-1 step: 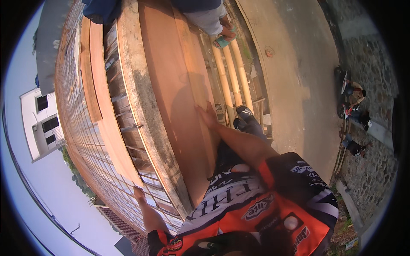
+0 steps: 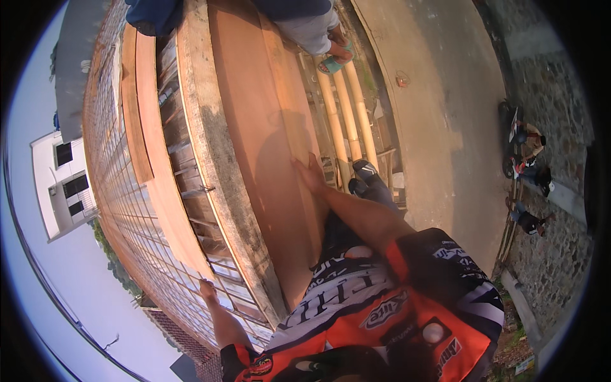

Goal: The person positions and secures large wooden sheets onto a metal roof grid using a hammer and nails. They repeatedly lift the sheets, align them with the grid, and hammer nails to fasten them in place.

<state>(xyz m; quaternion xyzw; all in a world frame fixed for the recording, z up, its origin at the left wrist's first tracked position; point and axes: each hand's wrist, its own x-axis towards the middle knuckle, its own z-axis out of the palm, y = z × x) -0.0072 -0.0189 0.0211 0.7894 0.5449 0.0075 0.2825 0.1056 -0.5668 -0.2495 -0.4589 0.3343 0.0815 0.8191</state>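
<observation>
My right hand point(image 2: 310, 176) grips a long, pale wooden board point(image 2: 293, 127) lying along a reddish panel point(image 2: 245, 121). My left hand point(image 2: 210, 293) is lower left at the steel rebar grid point(image 2: 118, 210), beside the end of a light plank point(image 2: 165, 216); its fingers are curled, but what they hold is too small to make out. A rough, weathered beam point(image 2: 216, 159) runs between my two hands. Beside my right hand, my shoes rest among bamboo poles point(image 2: 350, 111).
Another person's sandalled foot point(image 2: 334, 62) stands on the poles at the top, near dark blue cloth point(image 2: 153, 13). A concrete road point(image 2: 439, 127) runs below on the right, with people point(image 2: 531, 146), a motorbike and a stone wall point(image 2: 560, 267). Wires and a white building point(image 2: 57, 191) are at the left.
</observation>
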